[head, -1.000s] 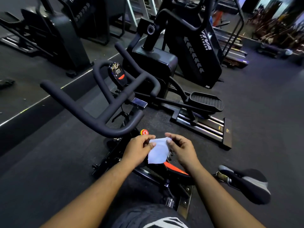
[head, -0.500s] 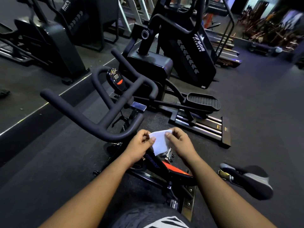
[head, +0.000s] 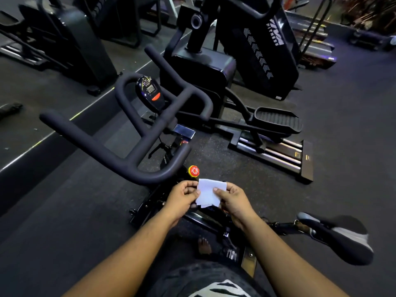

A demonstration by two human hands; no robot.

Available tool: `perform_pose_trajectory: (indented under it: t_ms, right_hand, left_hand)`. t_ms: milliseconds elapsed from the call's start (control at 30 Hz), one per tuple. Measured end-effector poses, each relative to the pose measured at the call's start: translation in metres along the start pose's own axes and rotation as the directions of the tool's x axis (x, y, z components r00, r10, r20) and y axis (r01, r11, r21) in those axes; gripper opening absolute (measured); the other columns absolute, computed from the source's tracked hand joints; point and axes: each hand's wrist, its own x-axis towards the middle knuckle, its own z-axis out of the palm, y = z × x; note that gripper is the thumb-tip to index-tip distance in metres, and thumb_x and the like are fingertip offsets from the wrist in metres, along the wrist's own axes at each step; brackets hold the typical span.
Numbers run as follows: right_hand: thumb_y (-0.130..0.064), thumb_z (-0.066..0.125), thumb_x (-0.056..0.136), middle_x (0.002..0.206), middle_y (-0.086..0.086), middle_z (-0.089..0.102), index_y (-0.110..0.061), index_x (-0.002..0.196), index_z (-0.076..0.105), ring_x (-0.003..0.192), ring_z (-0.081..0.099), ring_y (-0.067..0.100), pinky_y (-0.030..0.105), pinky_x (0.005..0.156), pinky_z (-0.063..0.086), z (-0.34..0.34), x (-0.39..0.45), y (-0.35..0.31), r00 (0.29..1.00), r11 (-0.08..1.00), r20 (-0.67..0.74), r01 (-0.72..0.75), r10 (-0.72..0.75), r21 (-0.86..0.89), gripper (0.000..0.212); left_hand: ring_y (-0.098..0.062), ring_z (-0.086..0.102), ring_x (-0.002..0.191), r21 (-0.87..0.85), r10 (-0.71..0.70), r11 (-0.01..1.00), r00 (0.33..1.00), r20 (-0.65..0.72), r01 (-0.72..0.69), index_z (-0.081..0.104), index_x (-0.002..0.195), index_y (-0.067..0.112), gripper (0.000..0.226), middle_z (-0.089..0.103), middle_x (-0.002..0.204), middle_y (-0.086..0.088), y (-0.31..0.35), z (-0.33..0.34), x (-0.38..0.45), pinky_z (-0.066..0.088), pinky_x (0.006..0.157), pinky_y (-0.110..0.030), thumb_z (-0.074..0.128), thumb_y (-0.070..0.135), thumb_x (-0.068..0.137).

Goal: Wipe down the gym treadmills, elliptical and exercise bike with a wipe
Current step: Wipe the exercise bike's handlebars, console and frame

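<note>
Now spread flatter than before: wipe [head: 209, 192], pinched at its side edges by left hand [head: 182, 198] and right hand [head: 232, 199], above exercise bike [head: 120, 146]. Light, limp; best folded and gripped flat.

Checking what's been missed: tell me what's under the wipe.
Under the wipe, pinched by left hand and right hand, is the bike frame; the part directly beneath is hidden. The red knob shows just above.
</note>
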Motion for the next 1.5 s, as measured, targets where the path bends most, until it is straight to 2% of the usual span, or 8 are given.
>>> perform_pose_trajectory:
  t_ms: [133, 300, 533, 800, 933, 1100, 1267, 1500]
  right_hand:
    - [-0.004, 0.066, 0.093, 0.099, 0.020, 0.074, -0.008, 0.101, 0.065, 0.088, 0.069, 0.028, 0.052, 0.087, 0.056, -0.009, 0.041, 0.009, 0.999, 0.981, -0.023, 0.035, -0.040, -0.189, 0.009]
    - [0.000, 0.052, 0.093, 0.104, -0.014, 0.074, -0.033, 0.100, 0.071, 0.100, 0.066, -0.001, 0.022, 0.090, 0.050, -0.016, 0.107, 0.005, 0.975, 0.842, 0.093, 0.222, -0.202, -0.493, 0.039]
    - [-0.006, 0.057, 0.097, 0.154, 0.007, 0.046, -0.013, 0.145, 0.055, 0.143, 0.042, 0.022, 0.022, 0.117, 0.025, 0.008, 0.210, 0.029, 0.936, 0.635, 0.299, 0.347, -0.186, -0.690, 0.048]
    - [-0.036, 0.047, 0.105, 0.162, 0.023, 0.026, 0.000, 0.154, 0.035, 0.153, 0.018, 0.038, 0.047, 0.126, 0.015, 0.014, 0.245, 0.108, 0.671, 0.214, 0.685, 0.741, -0.285, -0.637, 0.062]
    - [-0.015, 0.062, 0.100, 0.146, 0.018, 0.051, -0.007, 0.143, 0.052, 0.135, 0.046, 0.036, 0.046, 0.114, 0.039, 0.009, 0.265, 0.107, 0.626, 0.194, 0.678, 0.773, -0.384, -0.604, 0.045]
    - [-0.044, 0.045, 0.095, 0.116, 0.012, 0.059, -0.015, 0.124, 0.060, 0.095, 0.061, 0.035, 0.043, 0.070, 0.051, 0.021, 0.270, 0.087, 0.690, 0.063, 0.658, 0.703, -0.300, -0.708, 0.043]
    - [-0.054, 0.034, 0.099, 0.125, 0.012, 0.052, -0.020, 0.140, 0.044, 0.099, 0.060, 0.037, 0.047, 0.071, 0.055, 0.021, 0.263, 0.091, 0.805, 0.303, 0.565, 0.593, -0.183, -0.746, 0.054]
    - [-0.026, 0.046, 0.107, 0.162, 0.014, 0.033, -0.015, 0.157, 0.034, 0.150, 0.030, 0.031, 0.047, 0.118, 0.034, -0.004, 0.257, 0.104, 0.736, 0.358, 0.601, 0.677, -0.312, -0.643, 0.052]
  left_hand:
    - [-0.010, 0.064, 0.075, 0.061, -0.071, 0.995, 0.994, -0.084, 0.076, 0.062, 0.108, 0.018, 0.015, 0.067, 0.089, -0.002, -0.010, 0.001, 0.025, 0.054, 0.062, -0.021, 0.062, 0.006, 0.100]
    - [-0.013, 0.062, 0.092, 0.109, -0.165, 0.976, 0.970, -0.178, 0.186, 0.065, 0.115, 0.018, 0.015, 0.069, 0.100, -0.001, -0.020, 0.003, 0.064, 0.048, 0.071, -0.020, 0.062, 0.014, 0.101]
    - [-0.006, 0.060, 0.099, -0.022, -0.361, 0.929, 0.889, -0.280, 0.370, 0.057, 0.126, 0.024, 0.021, 0.064, 0.114, 0.004, -0.028, 0.008, 0.126, 0.050, 0.082, -0.028, 0.049, 0.017, 0.108]
    - [-0.009, 0.062, 0.115, -0.216, -0.522, 0.853, 0.788, -0.328, 0.475, 0.060, 0.129, 0.024, 0.027, 0.066, 0.126, 0.007, -0.044, 0.004, 0.158, 0.049, 0.090, -0.026, 0.045, 0.025, 0.108]
    - [-0.017, 0.057, 0.130, -0.215, -0.540, 0.841, 0.779, -0.319, 0.496, 0.055, 0.142, 0.017, 0.038, 0.063, 0.139, -0.002, -0.045, 0.004, 0.165, 0.047, 0.088, -0.024, 0.044, 0.026, 0.107]
    - [-0.006, 0.058, 0.125, -0.183, -0.550, 0.835, 0.787, -0.280, 0.519, 0.057, 0.137, 0.027, 0.034, 0.065, 0.135, 0.006, -0.037, 0.008, 0.175, 0.045, 0.095, -0.027, 0.040, 0.033, 0.108]
    - [0.012, 0.063, 0.092, -0.162, -0.547, 0.837, 0.794, -0.265, 0.523, 0.062, 0.102, 0.028, 0.027, 0.072, 0.094, 0.023, -0.036, 0.015, 0.178, 0.043, 0.094, -0.028, 0.036, 0.027, 0.110]
    - [-0.011, 0.056, 0.129, -0.186, -0.564, 0.825, 0.794, -0.225, 0.534, 0.055, 0.138, 0.025, 0.037, 0.061, 0.140, 0.000, -0.032, 0.014, 0.175, 0.040, 0.108, -0.032, 0.038, 0.040, 0.109]
